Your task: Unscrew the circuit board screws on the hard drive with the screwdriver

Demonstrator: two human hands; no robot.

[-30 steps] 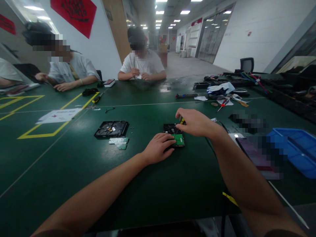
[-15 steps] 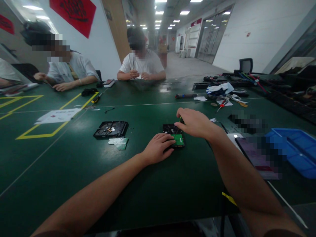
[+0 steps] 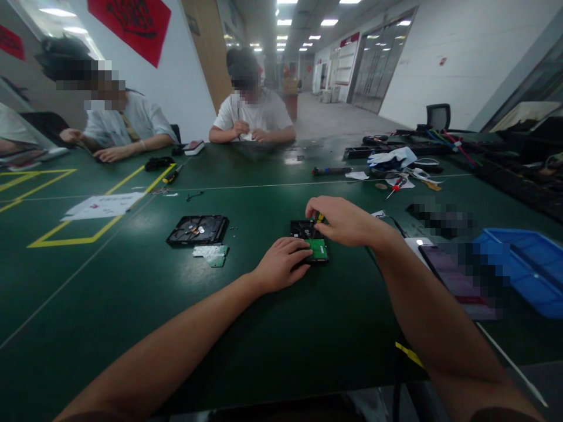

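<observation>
A black hard drive with a green circuit board on its near half lies on the table. My left hand holds it from the left, fingers over the board's edge and thumb by the near edge. Above the drive's far right part is my right hand, closed around a screwdriver whose yellow and black handle shows between the fingers. The screwdriver's tip cannot be made out. A second black hard drive lies to the left, with a detached circuit board in front and tiny screws beside it.
A blue tray and a tablet-like device are at my right. Another screwdriver, a glove and cables lie farther back. Paper is on the left. Two people sit across the green table.
My right hand has dropped slightly and shifted left, its fingers turned so more of the yellow handle shows. The left hand and the drive stay in place.
</observation>
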